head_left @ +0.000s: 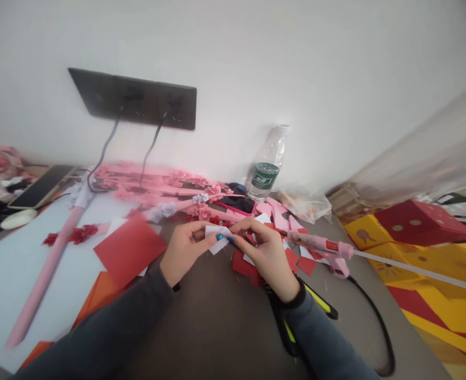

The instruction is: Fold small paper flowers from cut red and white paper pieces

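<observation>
A small white piece of paper [216,244] is pinched between both my hands above the grey table. My left hand [186,248] grips its left side, thumb on top. On the other side, my right hand [267,253] has its thumb and index finger closed at the paper's right edge. Red paper sheets [128,248] lie to the left of my left hand. Beneath and beside my right hand are red and pink paper scraps [249,269], and scissors with black and yellow-green handles [320,303] are partly covered by my wrist.
A pink glue gun [320,245] with a long glue stick and black cord lies at the right. A water bottle [265,169] stands by the wall, near pink paper flowers [201,182]. Yellow and red boxes [419,227] sit far right; a pink rolled tube [46,279] lies left.
</observation>
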`<move>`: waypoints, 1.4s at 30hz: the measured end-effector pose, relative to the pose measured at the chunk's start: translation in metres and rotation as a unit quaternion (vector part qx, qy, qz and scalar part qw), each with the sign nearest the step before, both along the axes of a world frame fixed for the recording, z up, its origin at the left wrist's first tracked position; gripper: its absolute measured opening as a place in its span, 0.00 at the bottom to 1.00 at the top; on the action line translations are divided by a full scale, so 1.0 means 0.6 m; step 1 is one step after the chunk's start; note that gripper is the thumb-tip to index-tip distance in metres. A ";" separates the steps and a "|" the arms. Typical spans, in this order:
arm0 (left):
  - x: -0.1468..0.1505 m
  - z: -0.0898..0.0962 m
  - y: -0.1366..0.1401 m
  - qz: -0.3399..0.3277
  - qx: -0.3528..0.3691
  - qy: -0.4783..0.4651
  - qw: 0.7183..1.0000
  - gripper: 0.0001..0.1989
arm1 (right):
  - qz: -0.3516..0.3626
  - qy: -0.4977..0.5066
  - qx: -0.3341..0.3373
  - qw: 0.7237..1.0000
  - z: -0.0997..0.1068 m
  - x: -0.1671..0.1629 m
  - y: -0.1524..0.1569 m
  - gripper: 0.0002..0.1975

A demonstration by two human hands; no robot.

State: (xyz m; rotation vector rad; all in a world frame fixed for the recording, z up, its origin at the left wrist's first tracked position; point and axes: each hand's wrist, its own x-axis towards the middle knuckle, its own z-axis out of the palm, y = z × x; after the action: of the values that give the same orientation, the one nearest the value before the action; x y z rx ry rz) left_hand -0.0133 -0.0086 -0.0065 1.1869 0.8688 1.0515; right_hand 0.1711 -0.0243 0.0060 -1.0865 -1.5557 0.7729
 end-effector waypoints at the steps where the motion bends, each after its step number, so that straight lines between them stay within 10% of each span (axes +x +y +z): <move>1: 0.000 0.000 0.000 0.004 -0.001 0.000 1.000 0.09 | 0.001 0.013 -0.009 1.000 -0.002 0.001 0.001 0.04; 14: 0.003 -0.001 0.000 0.032 0.013 0.020 0.999 0.08 | 0.026 0.120 -0.141 0.982 -0.007 -0.005 0.001 0.11; 42: 0.010 0.002 0.000 -0.001 0.014 0.039 0.999 0.11 | 0.042 -0.033 -0.114 0.992 -0.004 -0.010 -0.004 0.09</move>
State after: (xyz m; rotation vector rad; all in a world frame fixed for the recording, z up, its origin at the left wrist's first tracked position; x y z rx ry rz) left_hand -0.0074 -0.0085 -0.0055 1.2591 0.9153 1.0250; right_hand 0.1654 -0.0268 0.0033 -1.2282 -1.6047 1.0011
